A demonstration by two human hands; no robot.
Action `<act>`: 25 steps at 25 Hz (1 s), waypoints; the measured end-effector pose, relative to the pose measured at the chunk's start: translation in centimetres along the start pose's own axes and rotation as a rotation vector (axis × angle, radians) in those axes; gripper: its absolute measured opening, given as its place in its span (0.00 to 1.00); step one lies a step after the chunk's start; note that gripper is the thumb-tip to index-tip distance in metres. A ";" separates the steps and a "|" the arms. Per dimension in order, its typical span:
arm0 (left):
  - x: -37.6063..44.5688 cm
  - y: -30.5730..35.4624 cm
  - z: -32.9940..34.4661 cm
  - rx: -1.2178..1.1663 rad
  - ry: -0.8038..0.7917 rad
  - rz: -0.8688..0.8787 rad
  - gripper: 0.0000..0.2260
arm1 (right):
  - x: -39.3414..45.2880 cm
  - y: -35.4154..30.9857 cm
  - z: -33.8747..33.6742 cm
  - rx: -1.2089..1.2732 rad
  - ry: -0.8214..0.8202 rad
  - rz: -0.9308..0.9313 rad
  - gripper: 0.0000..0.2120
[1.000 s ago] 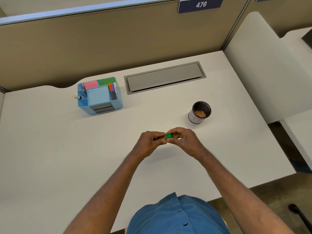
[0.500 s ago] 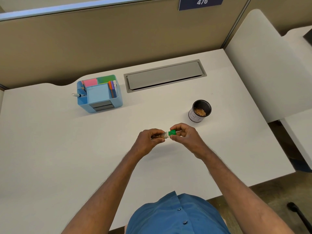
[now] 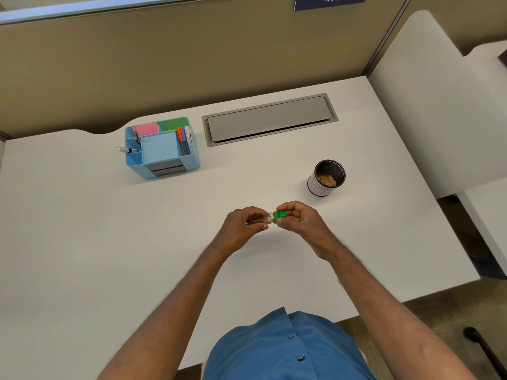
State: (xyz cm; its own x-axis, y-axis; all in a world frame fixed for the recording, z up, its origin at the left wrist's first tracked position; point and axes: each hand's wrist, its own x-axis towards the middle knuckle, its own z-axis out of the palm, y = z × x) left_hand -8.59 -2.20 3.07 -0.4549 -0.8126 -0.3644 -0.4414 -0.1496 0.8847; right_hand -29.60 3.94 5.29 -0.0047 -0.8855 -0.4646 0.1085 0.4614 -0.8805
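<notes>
My left hand [image 3: 241, 224] grips a small clear vial [image 3: 263, 218] with brown contents, lying sideways above the white desk [image 3: 82, 242]. My right hand [image 3: 297, 219] pinches the green cap [image 3: 280, 215] just off the vial's open mouth, a narrow gap between them. Both hands hover over the middle of the desk. A black mesh cup [image 3: 326, 176] holding brown bits stands to the upper right of my right hand.
A blue desk organiser [image 3: 162, 148] with sticky notes and pens sits at the back left. A grey cable hatch [image 3: 270, 119] lies at the back centre. A beige partition runs behind the desk; another white desk adjoins on the right.
The green cap has come off the vial. My right hand moved slightly right with the cap, and the vial's clear neck now shows.
</notes>
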 end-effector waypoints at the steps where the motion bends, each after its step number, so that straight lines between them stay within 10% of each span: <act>1: 0.0 0.0 0.0 0.006 -0.002 0.000 0.11 | 0.0 0.1 0.0 0.005 0.000 0.004 0.13; 25: -0.3 -0.5 0.7 -0.026 0.041 -0.024 0.11 | 0.4 0.8 0.1 0.154 0.038 0.046 0.12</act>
State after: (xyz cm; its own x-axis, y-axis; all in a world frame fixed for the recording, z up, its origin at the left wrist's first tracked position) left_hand -8.74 -1.50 2.56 -0.4124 -0.8307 -0.3739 -0.4317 -0.1832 0.8832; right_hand -29.44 3.94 4.38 -0.0339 -0.8595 -0.5099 0.2602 0.4851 -0.8349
